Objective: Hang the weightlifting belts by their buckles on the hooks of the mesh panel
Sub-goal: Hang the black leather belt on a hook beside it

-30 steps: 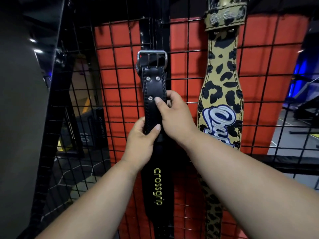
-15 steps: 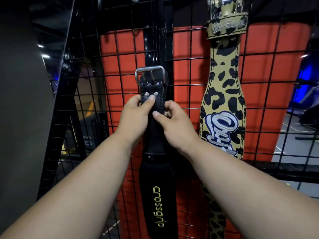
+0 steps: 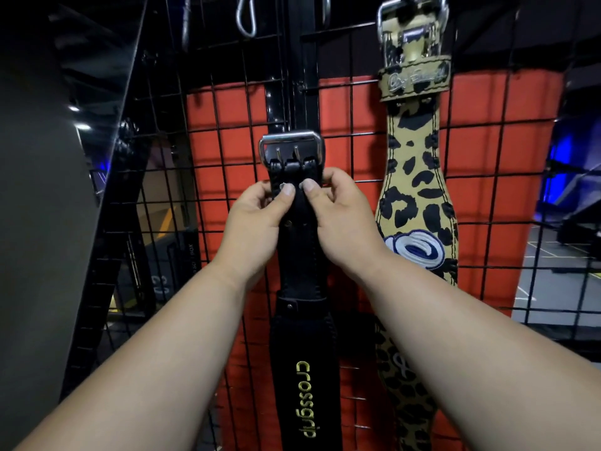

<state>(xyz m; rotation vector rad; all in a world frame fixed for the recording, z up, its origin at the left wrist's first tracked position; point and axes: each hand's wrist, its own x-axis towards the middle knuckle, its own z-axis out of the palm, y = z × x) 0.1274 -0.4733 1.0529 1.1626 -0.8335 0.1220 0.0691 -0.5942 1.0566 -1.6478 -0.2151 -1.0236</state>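
- the left hand (image 3: 257, 222) and right hand (image 3: 341, 219) both pinch the black belt (image 3: 297, 262) just below its buckle (image 3: 291, 148), one on each edge, thumbs pressed on the front of the strap and fingers curled behind it.
- the black belt is held upright against the mesh panel (image 3: 214, 177), near its middle post; the silver buckle is at the top, with two prongs showing, and the wider padded part below the arms carries yellow lettering (it reads "crossgrip").
- whether the buckle sits on a hook cannot be told from here; a silver hook (image 3: 246, 17) shows well above it at the top of the panel.
- the leopard belt (image 3: 416, 190) hangs to the right of the black one, its own buckle (image 3: 412, 30) up at the top of the panel, its strap running down behind the right arm.
- a red pad (image 3: 227, 125) stands behind the mesh.
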